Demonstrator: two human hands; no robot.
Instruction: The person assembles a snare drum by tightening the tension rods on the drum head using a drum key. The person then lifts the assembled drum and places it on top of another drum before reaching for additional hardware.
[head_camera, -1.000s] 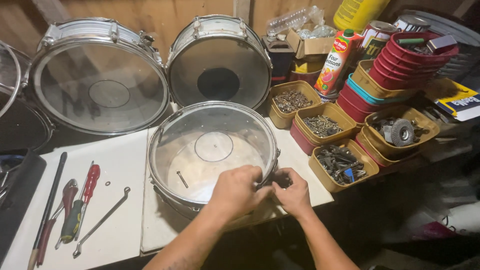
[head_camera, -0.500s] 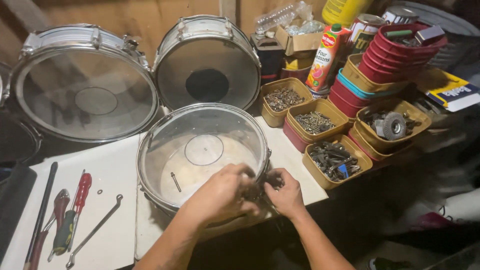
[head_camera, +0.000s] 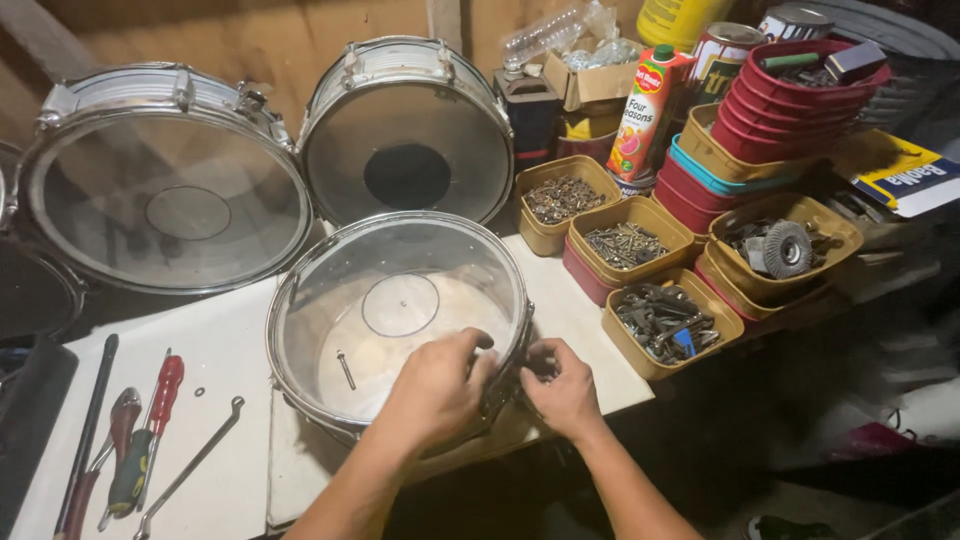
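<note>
- Head view shows both my hands on the near rim of a clear-topped drum that lies flat on the white table.
- My left hand curls over the rim and grips the metal hoop, with my fingers bent down onto its edge.
- My right hand is just beside my left one, pinching a small metal part on the side of the drum. The part is too small and dark for me to tell what it is.
- The drum sits right under my hands and spreads away from them. Its far edge is well past my fingers.
- The drum skin and hoop are already on, so I think that bit is done. A loose rod lies inside the shell, a little left of my left hand. The side piece I am pinching looks like the work in hand. I cannot see how many more need doing.
- Far to the left of my left hand lie a red-handled screwdriver and a thin bent key.
- Just past my right hand sit brown trays of screws.
- Two more drums lean on the wall beyond my hands.
</note>
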